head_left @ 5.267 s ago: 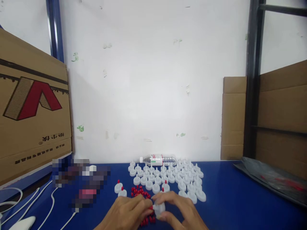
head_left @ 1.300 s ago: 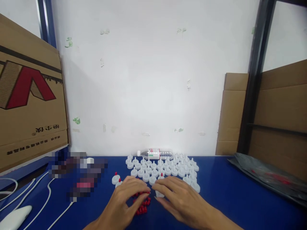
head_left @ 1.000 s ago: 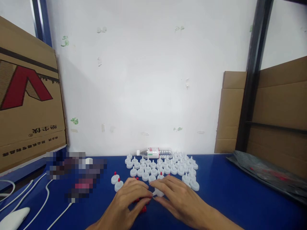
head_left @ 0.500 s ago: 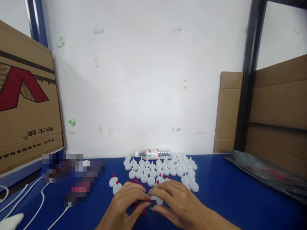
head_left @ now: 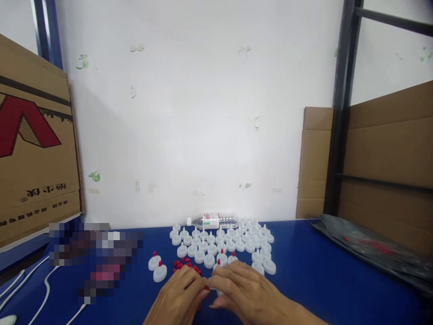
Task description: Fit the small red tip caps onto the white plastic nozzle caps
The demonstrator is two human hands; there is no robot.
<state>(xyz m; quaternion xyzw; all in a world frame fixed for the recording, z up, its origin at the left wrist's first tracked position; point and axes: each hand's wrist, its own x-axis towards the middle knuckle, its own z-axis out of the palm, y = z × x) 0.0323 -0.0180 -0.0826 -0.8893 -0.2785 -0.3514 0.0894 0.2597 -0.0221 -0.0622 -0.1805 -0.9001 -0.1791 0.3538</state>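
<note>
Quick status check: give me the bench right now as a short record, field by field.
left hand: fingertips meet the right hand's, pinching a small red tip
right hand: curled around a white cap, mostly hidden
loose red tips: heap just beyond the left hand
uncapped white caps: rows behind the hands
caps with red tips: two, off to the left
water bottle: lying at the wall
table: blue

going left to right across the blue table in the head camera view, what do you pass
White cables → two red-tipped white caps → loose red tips → left hand → right hand, fingertips meeting → grey plastic bag.
</note>
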